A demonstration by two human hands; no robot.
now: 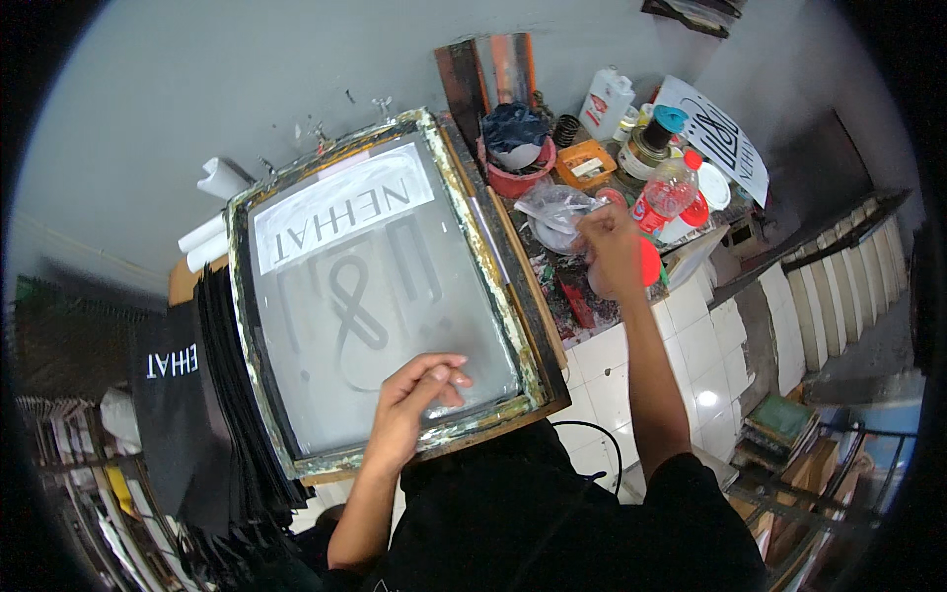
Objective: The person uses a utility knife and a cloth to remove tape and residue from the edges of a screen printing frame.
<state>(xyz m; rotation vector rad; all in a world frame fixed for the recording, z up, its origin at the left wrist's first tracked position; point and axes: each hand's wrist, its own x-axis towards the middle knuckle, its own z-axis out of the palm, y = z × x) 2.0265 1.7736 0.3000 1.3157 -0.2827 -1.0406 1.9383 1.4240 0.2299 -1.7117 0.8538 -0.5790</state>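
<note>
A silk-screen printing frame [508, 335] with paint-crusted edges lies tilted before me, its grey mesh [306, 395] bearing faint design shapes. Across the mesh's far part runs a white area [340, 212] with lettering. Over the near right part of the mesh is my left hand [419, 395], fingers loosely curled and apart, holding nothing. To the right, my right hand [614, 247] reaches over the cluttered bench with fingers pinched together beside a clear plastic bag [554, 205] on a pale bowl [557, 237]. What lies between those fingertips is too small to tell.
Black fabric pieces [212, 385] hang layered left of the frame. Around my right hand stand a clear bottle with a red cap [669, 192], a red lid [649, 261], an orange tray [586, 164], a pink tub [518, 181] and a white jug [605, 102]. A printed sheet [715, 138] leans behind.
</note>
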